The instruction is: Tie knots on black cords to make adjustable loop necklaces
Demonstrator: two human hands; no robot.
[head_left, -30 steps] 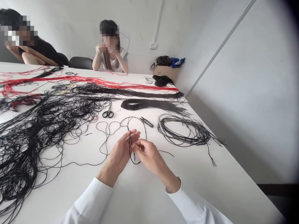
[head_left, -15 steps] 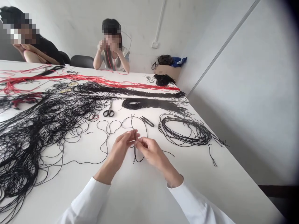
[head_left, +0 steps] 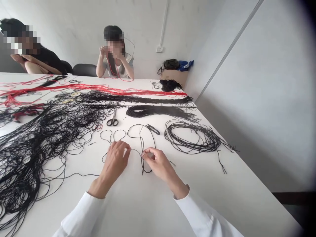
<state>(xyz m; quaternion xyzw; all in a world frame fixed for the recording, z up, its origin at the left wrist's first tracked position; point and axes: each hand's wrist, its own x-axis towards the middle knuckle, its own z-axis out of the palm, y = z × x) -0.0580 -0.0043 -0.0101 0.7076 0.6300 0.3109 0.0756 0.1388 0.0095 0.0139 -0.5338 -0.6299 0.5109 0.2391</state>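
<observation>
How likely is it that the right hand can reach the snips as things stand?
Probably yes: the right hand holds cord just below the snips, and only thin cord lies between, so the way looks free.

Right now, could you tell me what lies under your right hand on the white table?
A thin black cord passes under your right hand and loops below; the covered stretch is hidden.

White table (head_left: 138, 210), black cords (head_left: 143, 111), red cords (head_left: 98, 88), scissors (head_left: 114, 115)
</observation>
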